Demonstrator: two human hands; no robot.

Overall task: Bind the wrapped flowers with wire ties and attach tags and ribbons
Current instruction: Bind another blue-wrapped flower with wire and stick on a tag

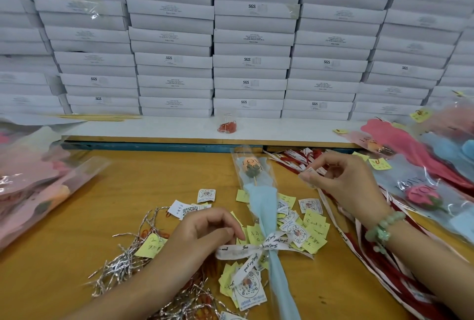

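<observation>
— Where is the flower?

— The wrapped flower (pixel 264 207) lies lengthwise on the table (pixel 77 230), head pointing away from the person. Its blue paper is gathered at the neck under a white ribbon bow (pixel 269 244). A round-printed tag (pixel 248 285) lies just below the bow, beside one ribbon tail.

— And the hands?

— The right hand (pixel 343 186) hovers above the ribbon pile (pixel 364 250), thumb and forefinger pinching a small white slip (pixel 308 171) (tag or ribbon end, I cannot tell which). The left hand (pixel 202 235) has its fingers curled at the bow's left tail. Whether it actually grips that tail I cannot tell.

— So what could go wrong?

— Mostly the bow, I think. If the left hand drags on the tail, the knot may slip loose and the paper would open. The clear sleeve looks slick, so the flower could slide or roll under a tug with nothing pinning it.

— And the clutter?

— That is the other risk. Loose yellow notes (pixel 316 233) and more tags lie under and around the stem. A forearm could sweep them into the wire ties (pixel 120 266) at the left, which look quick to tangle. The slip is small and held by its edge, so it may drop among look-alikes.

— Is a wire tie on the neck?

— It would be hidden beneath the bow, so I cannot say.
</observation>
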